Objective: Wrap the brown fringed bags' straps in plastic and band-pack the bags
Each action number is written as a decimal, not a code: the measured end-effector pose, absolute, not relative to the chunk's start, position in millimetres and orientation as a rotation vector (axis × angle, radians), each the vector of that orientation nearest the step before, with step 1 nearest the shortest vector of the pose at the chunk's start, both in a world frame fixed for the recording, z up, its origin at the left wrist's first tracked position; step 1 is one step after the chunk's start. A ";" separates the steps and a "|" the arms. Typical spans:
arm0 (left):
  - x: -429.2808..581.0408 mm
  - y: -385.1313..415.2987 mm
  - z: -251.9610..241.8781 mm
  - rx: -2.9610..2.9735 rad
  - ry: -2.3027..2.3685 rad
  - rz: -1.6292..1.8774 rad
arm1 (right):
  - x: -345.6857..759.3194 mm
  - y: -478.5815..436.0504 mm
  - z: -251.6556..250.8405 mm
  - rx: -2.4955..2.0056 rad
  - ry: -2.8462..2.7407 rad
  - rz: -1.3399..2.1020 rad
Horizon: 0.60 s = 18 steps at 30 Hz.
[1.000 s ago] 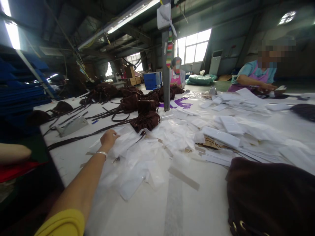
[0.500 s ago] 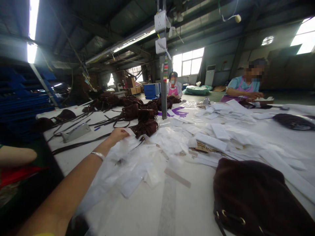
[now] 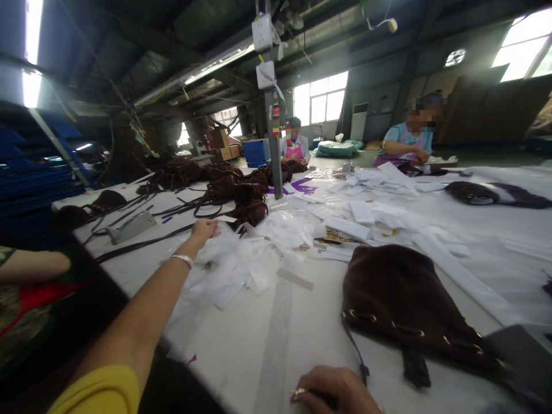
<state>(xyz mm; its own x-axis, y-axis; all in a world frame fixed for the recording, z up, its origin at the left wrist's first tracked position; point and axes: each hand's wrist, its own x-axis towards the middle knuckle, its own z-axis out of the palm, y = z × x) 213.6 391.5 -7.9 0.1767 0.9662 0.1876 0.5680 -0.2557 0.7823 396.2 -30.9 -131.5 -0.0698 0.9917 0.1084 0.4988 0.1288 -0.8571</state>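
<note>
My left hand (image 3: 204, 231), a bracelet at its wrist, reaches far over the table to a heap of clear plastic bags (image 3: 224, 259). Its fingers are pinched together at the edge of this plastic; what lies between them is unclear. Just beyond it is a dark brown fringed bag (image 3: 250, 213). At the bottom edge, my right hand (image 3: 336, 391) is partly cut off by the frame. Its fingers are curled, with something shiny at one finger, and anything under them is hidden. A dark brown drawstring bag (image 3: 392, 282) with gold eyelets lies to the right, apart from this hand.
More brown bags with straps (image 3: 181, 172) lie at the far left. A metal post (image 3: 275, 144) with sockets rises from the table. White paper pieces (image 3: 362, 213) spread across the middle. Two people sit opposite; another person's arm (image 3: 34, 265) shows at left.
The view has shifted, so the drawstring bag shows more fully. My right hand has come into view at the bottom. My left hand stays at the plastic.
</note>
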 end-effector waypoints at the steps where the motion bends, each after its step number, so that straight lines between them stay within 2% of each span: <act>1: 214.2 385.6 -2.9 1.843 1.428 0.943 | 396.7 -30.9 -130.8 -1.444 -1.645 0.840; 6: 230.9 327.7 -3.3 1.638 1.237 0.983 | 402.4 -34.3 -114.8 -1.300 -1.350 0.922; 14: 271.4 155.7 -72.9 1.401 0.893 1.035 | 396.2 -43.4 -93.3 -1.104 -1.034 1.122; 18: 273.7 108.6 -96.0 1.132 0.865 1.111 | 390.0 -44.0 -98.2 -1.140 -0.968 1.189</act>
